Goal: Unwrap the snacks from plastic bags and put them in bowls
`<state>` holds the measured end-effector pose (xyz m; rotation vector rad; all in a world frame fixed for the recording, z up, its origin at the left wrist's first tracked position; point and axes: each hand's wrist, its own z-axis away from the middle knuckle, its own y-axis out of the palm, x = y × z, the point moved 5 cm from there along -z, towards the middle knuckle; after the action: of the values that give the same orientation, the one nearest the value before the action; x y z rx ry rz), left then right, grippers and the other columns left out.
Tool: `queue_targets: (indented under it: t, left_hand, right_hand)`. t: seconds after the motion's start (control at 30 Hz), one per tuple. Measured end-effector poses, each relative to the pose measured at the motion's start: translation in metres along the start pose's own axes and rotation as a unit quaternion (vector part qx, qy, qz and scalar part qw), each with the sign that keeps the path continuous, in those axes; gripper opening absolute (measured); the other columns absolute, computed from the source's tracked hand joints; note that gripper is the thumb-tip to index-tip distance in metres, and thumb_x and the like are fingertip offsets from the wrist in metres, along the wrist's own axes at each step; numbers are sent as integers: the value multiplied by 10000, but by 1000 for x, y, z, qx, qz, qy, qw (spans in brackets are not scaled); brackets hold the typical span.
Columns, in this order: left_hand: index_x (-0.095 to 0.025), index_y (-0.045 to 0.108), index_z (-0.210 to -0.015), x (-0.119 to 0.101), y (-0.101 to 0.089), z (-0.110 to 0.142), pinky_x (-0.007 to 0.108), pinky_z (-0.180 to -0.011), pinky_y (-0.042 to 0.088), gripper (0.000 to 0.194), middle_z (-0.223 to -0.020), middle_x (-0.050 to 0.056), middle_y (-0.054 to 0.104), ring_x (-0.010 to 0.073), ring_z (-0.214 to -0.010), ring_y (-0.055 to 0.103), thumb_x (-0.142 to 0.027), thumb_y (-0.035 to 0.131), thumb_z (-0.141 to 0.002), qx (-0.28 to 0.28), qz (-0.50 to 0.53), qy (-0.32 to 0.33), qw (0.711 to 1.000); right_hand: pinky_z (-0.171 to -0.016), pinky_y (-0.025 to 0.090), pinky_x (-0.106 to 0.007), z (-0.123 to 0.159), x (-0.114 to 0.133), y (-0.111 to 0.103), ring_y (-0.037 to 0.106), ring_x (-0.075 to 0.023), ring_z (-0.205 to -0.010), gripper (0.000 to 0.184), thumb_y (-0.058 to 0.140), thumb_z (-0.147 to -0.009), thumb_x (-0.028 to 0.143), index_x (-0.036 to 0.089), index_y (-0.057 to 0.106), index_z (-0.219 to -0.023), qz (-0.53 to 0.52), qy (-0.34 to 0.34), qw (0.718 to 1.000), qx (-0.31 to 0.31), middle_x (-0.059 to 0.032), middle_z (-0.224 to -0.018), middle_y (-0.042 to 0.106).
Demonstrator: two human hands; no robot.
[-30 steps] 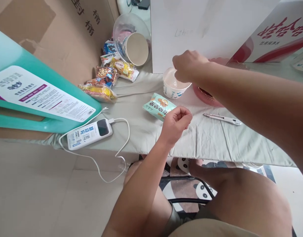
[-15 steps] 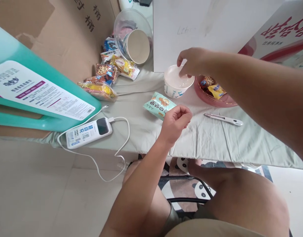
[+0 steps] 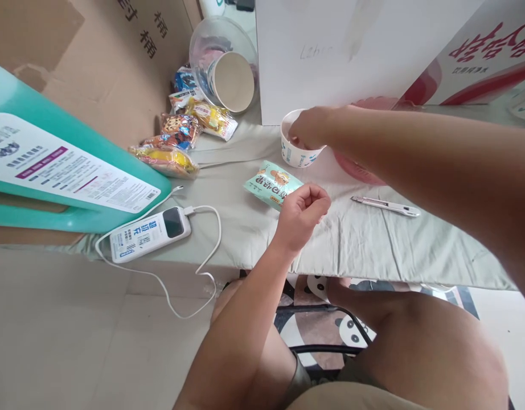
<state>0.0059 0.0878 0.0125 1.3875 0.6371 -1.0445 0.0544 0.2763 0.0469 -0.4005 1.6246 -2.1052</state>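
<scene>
My right hand point(image 3: 314, 126) reaches into a white paper bowl point(image 3: 300, 158) with blue print. Its fingers point down behind the rim, and their tips are hidden. My left hand point(image 3: 304, 215) is closed, thumb against curled fingers; whatever it may hold is hidden. Just behind that hand lies a mint-green snack packet point(image 3: 273, 181), its right end covered by the hand. To the right, a white utility knife point(image 3: 386, 206) lies on the cloth. A pink bowl point(image 3: 360, 172) is mostly covered by my right forearm.
Several wrapped snacks point(image 3: 177, 130) lie at the back left, beside a tipped clear tub point(image 3: 195, 42) with a paper cup point(image 3: 233, 82) at its mouth. A green jug point(image 3: 87, 176) and a cabled power bank point(image 3: 149, 234) are left. A white box point(image 3: 331, 74) stands behind.
My right hand has lowered from above the rim into the paper bowl. My forearm now covers the snacks in the pink bowl. My left hand stays in place; the view has shifted slightly.
</scene>
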Motion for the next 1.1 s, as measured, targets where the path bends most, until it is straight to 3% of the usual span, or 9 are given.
queue_targets:
  t: [0.2,0.33,0.43,0.6,0.73,0.83,0.93,1.0,1.1]
  left_hand:
    - [-205,562,-677,1,-4,1,271,-559,296,146,-572,-59,454,87,-556,381,-273,689,-704,-11,-13,-11,1000]
    - [-223,520,-640,-16,-14,6,297,-570,302,166,-570,-45,426,110,-554,364,-251,637,-754,-65,-68,86,992]
    - [-232,504,-646,-37,-24,15,323,-672,391,187,-619,-15,482,153,-634,451,-178,617,-784,-146,-230,202,941]
    - [-240,673,-995,-47,-42,16,575,-1131,344,221,-1288,160,616,402,-1334,484,-226,709,-777,-250,-508,176,805]
    - [-237,612,-1328,-30,-53,4,685,-1186,249,629,-1598,229,367,507,-1542,228,-244,783,-722,-205,-592,59,777]
    - [-221,627,-1316,-24,-54,1,606,-1217,282,687,-1491,223,465,460,-1486,348,-164,789,-651,-203,-570,69,793]
    - [-261,644,-1214,-16,-47,1,519,-1176,396,649,-1320,130,606,382,-1370,498,-235,818,-589,-164,-401,78,898]
    - [-270,631,-1186,-4,-35,3,482,-1071,499,604,-1227,91,670,348,-1258,598,-392,793,-617,-87,-197,14,976]
    - [-232,635,-1188,12,-11,9,481,-971,554,630,-1210,119,713,368,-1189,668,-607,667,-684,17,42,-117,992]
  right_hand:
    - [-755,477,-304,-14,-5,3,625,-84,-784,472,557,-968,244,132,566,-510,-3,57,995,80,1,-651,619]
    - [-637,414,-310,8,-3,-39,582,-104,-658,376,642,-880,240,152,570,-522,-50,56,990,-123,-9,-622,582]
    - [-637,386,-312,61,8,-50,486,-120,-627,162,556,-875,130,196,680,-793,-84,23,969,-231,-35,-718,650]
    - [-569,401,-289,171,29,14,502,-126,-536,154,509,-905,274,223,619,-809,-286,-34,910,-297,-6,-637,637]
    - [-554,443,-283,212,26,93,581,-145,-530,127,523,-892,282,224,632,-864,-417,101,859,-280,5,-629,651]
    - [-570,443,-291,218,24,114,595,-160,-553,136,524,-892,289,224,642,-870,-434,136,845,-282,4,-617,642]
    - [-628,464,-312,223,10,104,624,-179,-635,120,532,-879,272,236,645,-864,-395,150,842,-334,-20,-715,694]
    - [-681,487,-336,230,-4,97,654,-205,-718,126,518,-885,263,244,641,-860,-361,172,840,-367,-40,-784,720]
    - [-789,511,-397,240,-24,97,680,-262,-862,147,503,-906,275,246,646,-890,-300,198,857,-369,-78,-882,744]
